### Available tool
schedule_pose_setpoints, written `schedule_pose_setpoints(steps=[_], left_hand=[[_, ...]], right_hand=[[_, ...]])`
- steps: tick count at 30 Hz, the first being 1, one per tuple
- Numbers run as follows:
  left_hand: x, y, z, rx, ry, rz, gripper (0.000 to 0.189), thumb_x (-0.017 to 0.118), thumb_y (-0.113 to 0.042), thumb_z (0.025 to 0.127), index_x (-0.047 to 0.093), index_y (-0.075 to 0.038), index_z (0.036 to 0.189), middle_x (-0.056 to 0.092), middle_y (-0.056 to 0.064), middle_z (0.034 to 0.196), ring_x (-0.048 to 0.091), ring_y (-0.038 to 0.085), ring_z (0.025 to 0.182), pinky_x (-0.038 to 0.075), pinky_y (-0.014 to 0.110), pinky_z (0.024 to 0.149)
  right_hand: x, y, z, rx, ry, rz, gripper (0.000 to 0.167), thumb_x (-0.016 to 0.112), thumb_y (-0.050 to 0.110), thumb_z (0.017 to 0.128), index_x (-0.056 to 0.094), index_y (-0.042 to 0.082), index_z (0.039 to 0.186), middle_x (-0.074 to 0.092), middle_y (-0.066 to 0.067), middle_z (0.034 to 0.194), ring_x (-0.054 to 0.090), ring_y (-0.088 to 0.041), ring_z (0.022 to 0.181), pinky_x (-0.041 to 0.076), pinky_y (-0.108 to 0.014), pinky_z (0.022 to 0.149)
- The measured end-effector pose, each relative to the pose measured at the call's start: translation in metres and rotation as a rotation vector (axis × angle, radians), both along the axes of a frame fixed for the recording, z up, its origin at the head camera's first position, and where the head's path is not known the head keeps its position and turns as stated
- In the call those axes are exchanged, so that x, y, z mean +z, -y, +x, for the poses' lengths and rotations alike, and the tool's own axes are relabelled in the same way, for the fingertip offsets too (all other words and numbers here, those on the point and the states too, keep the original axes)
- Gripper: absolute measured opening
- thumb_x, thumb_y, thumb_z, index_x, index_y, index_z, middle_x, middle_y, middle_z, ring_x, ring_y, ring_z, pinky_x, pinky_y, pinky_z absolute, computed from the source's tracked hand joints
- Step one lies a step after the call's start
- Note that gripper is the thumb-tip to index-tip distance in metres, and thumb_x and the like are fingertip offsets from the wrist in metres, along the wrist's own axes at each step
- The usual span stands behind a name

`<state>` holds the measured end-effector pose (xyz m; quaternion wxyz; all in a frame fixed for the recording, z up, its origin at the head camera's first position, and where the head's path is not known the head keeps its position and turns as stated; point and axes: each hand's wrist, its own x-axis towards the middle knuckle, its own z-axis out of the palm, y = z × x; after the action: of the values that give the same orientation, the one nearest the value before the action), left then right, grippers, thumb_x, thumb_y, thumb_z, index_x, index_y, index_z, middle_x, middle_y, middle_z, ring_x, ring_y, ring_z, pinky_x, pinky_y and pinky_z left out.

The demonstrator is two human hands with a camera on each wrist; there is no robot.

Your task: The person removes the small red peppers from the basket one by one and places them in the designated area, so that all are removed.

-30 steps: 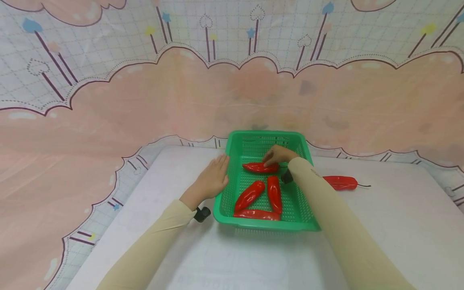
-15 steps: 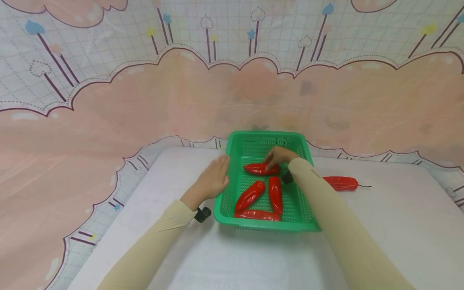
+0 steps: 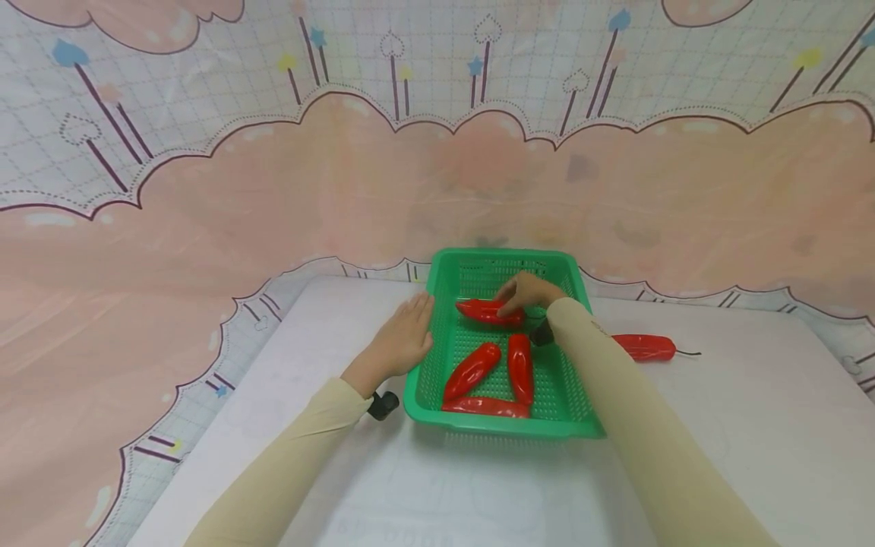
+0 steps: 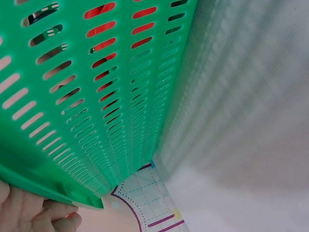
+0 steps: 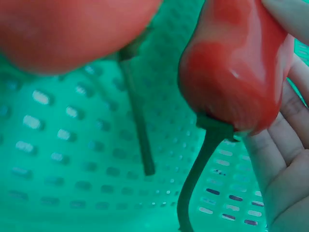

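Observation:
In the head view, my right hand [image 3: 528, 292] grips a red chili pepper [image 3: 478, 311] inside the green plastic basket [image 3: 492, 426], near its far end. The right wrist view shows this pepper's glossy body between thumb and fingers, with its green stem [image 5: 197, 179] hanging free. Several other red peppers lie in the near half of the basket, among them a slanted one [image 3: 472, 372], a lengthwise one [image 3: 520, 368] and a crosswise one [image 3: 485, 406]. My left hand [image 3: 403, 334] rests with straight fingers against the basket's left rim.
Another red pepper [image 3: 649, 347] lies on the white table [image 3: 424, 494] to the right of the basket, partly hidden by my right sleeve. Behind the table hangs a patterned pink and white cloth [image 3: 383, 190].
The gripped pepper has shifted slightly left and up, still inside the basket. My left hand stays at the left rim, and the other peppers lie as before.

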<state>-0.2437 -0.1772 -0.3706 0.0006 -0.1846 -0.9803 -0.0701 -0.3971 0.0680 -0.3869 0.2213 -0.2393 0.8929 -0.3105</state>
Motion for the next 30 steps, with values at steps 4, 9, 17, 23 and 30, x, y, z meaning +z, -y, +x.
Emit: schedule_pose_setpoints(steps=[4,9,17,23,30], left_hand=[[0.000,0.000,0.001,-0.001,0.000,-0.003,0.061,0.029,-0.019,0.095,0.015,0.009,0.146,0.016,0.026,0.154,0.014,0.036,0.145,0.014,0.044,0.121],[0.000,0.000,0.001,-0.001,-0.003,0.004,0.060,0.030,-0.018,0.095,0.016,0.010,0.146,0.016,0.026,0.154,0.016,0.037,0.145,0.014,0.044,0.121],[0.000,-0.001,0.001,-0.007,-0.005,-0.011,0.060,0.032,-0.018,0.095,0.016,0.010,0.146,0.016,0.026,0.154,0.016,0.038,0.144,0.015,0.045,0.121],[0.002,-0.001,0.002,-0.007,-0.010,-0.009,0.060,0.031,-0.018,0.095,0.016,0.010,0.146,0.017,0.026,0.154,0.014,0.037,0.145,0.015,0.044,0.121],[0.000,0.000,0.002,-0.009,-0.020,-0.017,0.061,0.029,-0.019,0.094,0.017,0.010,0.146,0.018,0.026,0.153,0.016,0.037,0.144,0.016,0.044,0.120]], right_hand=[[0.002,0.000,-0.001,-0.026,0.023,-0.059,0.038,0.075,0.019,0.078,0.069,0.005,0.112,0.067,-0.013,0.117,0.059,-0.026,0.108,0.049,-0.042,0.098],[0.007,0.000,-0.002,-0.020,0.038,-0.115,0.040,0.075,0.019,0.078,0.067,0.004,0.114,0.066,-0.014,0.118,0.060,-0.026,0.108,0.049,-0.041,0.097],[0.033,0.002,-0.002,0.002,0.027,-0.146,0.040,0.073,0.019,0.080,0.066,0.004,0.116,0.065,-0.014,0.119,0.058,-0.027,0.112,0.048,-0.042,0.099],[0.053,-0.001,-0.001,0.007,0.000,-0.150,0.038,0.074,0.018,0.079,0.066,0.003,0.114,0.066,-0.012,0.119,0.055,-0.028,0.117,0.044,-0.042,0.103],[0.077,-0.007,0.007,0.003,-0.130,-0.116,0.038,0.079,0.022,0.074,0.071,0.008,0.108,0.071,-0.009,0.111,0.064,-0.024,0.105,0.051,-0.039,0.096]])
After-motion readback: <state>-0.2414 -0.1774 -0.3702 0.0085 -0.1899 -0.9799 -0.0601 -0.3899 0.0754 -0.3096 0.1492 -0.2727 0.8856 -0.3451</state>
